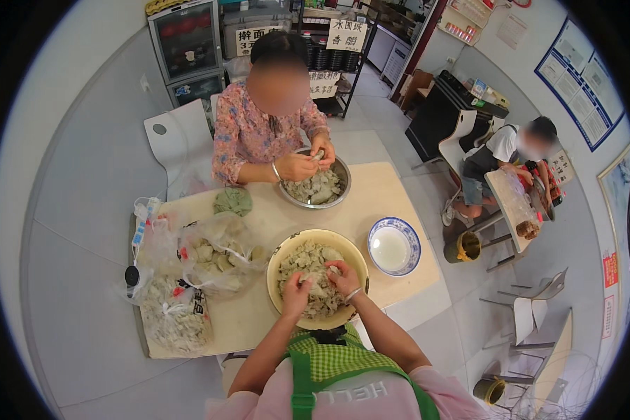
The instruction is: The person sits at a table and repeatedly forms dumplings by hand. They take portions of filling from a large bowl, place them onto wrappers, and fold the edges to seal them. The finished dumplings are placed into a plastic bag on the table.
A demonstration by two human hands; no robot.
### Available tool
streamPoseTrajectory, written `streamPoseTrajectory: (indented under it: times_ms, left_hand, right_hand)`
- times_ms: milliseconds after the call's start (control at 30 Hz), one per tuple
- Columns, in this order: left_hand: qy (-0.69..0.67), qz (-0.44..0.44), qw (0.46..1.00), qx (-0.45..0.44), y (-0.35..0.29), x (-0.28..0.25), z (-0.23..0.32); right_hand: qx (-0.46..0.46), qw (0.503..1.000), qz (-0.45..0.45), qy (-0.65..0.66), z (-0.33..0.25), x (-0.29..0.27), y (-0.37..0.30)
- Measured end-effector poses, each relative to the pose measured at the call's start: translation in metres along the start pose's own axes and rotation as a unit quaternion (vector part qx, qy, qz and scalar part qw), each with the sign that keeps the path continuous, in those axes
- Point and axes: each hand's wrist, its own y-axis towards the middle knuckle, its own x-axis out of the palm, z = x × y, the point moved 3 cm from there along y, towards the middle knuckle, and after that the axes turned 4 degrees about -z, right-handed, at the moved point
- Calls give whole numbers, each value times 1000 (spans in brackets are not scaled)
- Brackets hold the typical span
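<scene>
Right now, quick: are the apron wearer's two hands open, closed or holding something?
Left hand: curled at the pale food pieces in the yellow bowl; grip unclear.
Right hand: partly curled at the same pieces; grip unclear.

Grey-grn torn pcs (315, 259) heaped loose in lg round yellow bowl (358, 264).

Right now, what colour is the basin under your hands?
The basin is pale yellow, seen best in the head view.
</scene>
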Motion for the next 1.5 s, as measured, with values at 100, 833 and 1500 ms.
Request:
streamPoseTrajectory:
  times_ms: [100, 833, 1500]
  left_hand:
    - [-73, -1, 997, 5, 2, -7, -2]
    - [-90, -4, 996, 11, -6, 5, 2]
    - [22, -27, 998, 61, -2, 7, -8]
  right_hand:
    - [50, 990, -122, 52, -31, 18, -16]
    - [52, 984, -98, -136, -27, 18, -23]
    - [14, 999, -8, -29, -20, 22, -20]
